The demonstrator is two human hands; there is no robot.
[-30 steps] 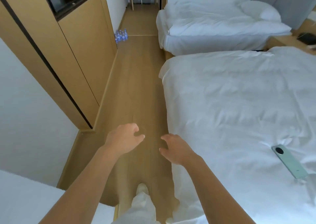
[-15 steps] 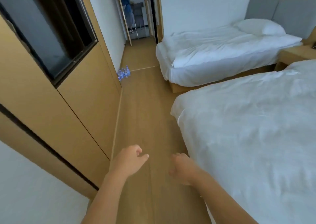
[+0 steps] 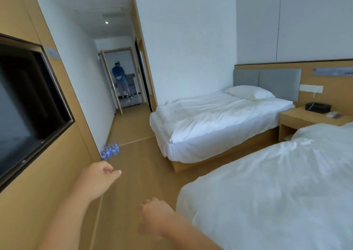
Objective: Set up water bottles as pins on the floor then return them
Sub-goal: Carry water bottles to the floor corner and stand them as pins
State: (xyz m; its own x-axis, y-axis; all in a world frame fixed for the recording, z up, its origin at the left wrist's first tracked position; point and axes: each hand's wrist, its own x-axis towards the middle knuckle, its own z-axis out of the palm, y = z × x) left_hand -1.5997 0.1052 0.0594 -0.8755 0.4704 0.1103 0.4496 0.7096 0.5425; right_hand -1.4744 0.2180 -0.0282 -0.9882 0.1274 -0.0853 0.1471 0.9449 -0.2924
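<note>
Several water bottles with blue labels [image 3: 110,151] stand bunched together on the wood floor [image 3: 141,165], against the corner of the wooden wall panel. My left hand [image 3: 98,179] hangs in the air well short of them, fingers loosely curled, holding nothing. My right hand [image 3: 154,216] is lower and nearer to me, beside the near bed, also loosely curled and holding nothing.
A wall-mounted TV [image 3: 24,106] sits in the wooden panel on the left. The near bed [image 3: 277,192] and far bed [image 3: 215,123] line the right of the aisle, a nightstand [image 3: 305,119] between them. A person [image 3: 120,79] stands beyond the far doorway.
The view has tilted up from the floor toward the room and hallway. The bottles look closer. Both hands stay empty and have spread slightly apart.
</note>
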